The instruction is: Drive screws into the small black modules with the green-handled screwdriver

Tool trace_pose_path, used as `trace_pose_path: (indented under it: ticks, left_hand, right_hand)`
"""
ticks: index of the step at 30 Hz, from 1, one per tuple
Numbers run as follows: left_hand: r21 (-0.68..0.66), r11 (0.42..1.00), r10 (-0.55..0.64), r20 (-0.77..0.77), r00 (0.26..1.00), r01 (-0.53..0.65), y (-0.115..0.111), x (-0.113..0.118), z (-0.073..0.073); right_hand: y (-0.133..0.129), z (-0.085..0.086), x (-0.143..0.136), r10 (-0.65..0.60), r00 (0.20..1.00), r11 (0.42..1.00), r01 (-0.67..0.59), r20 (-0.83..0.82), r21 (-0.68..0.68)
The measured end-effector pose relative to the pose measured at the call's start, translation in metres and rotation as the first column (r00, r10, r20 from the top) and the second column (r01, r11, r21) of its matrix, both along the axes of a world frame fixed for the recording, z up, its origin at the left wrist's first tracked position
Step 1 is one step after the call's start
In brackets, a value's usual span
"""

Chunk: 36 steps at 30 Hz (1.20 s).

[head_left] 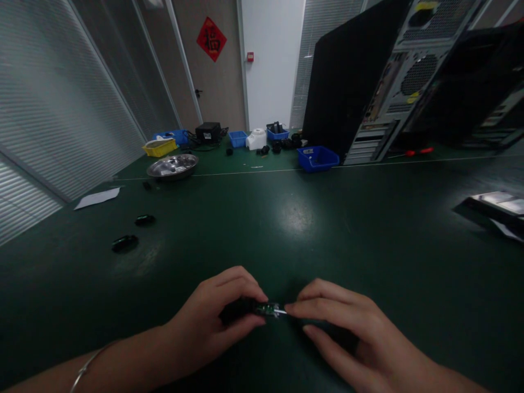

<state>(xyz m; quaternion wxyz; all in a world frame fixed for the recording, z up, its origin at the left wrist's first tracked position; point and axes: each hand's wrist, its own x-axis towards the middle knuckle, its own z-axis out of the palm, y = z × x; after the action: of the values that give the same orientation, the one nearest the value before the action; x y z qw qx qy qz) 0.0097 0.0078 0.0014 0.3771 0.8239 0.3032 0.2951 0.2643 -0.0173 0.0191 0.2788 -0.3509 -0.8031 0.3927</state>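
My left hand is closed round a small dark device with a green circuit board, pinched between thumb and fingertips low over the table. A thin, bright whitish strip sticks out of the device's right end. The index fingertip of my right hand meets the tip of that strip. Its thumb curls in just below, and a dark shape lies in shadow between the fingers, too dim to name. To the left, two small black devices lie on the green table.
A metal bowl, a yellow basket, a white sheet and a blue bin stand farther back. Computer cases rise at the back right. A blurred flat object lies at the right.
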Motion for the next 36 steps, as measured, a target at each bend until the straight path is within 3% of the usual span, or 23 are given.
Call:
trace_pose_path:
  ticks: [6, 11, 17, 24, 36]
  left_hand:
    - [0.007, 1.000, -0.009, -0.064, 0.998, 0.010, -0.001, 0.001, -0.004]
    - [-0.088, 0.986, 0.128, -0.117, 0.985, -0.139, -0.004, -0.001, -0.011]
    - [-0.007, 0.990, 0.135, -0.171, 0.976, -0.138, -0.001, -0.002, -0.005]
    - [0.012, 0.975, 0.222, -0.146, 0.964, -0.222, 0.004, -0.001, -0.002]
    - [0.061, 0.992, 0.120, -0.313, 0.942, -0.107, 0.003, 0.002, 0.001]
  right_hand:
    - [0.000, -0.002, 0.000, 0.002, 0.999, 0.999, -0.003, 0.037, 0.032]
    - [-0.002, -0.004, 0.003, -0.077, 0.996, 0.993, 0.081, -0.037, 0.090]
    - [-0.001, -0.005, 0.005, -0.100, 0.994, 0.988, 0.105, -0.052, 0.109]
    - [0.000, -0.008, 0.005, -0.107, 0.993, 0.989, 0.112, -0.052, 0.096]
    - [-0.001, -0.011, 0.005, -0.058, 0.997, 0.998, 0.059, -0.057, 0.026]
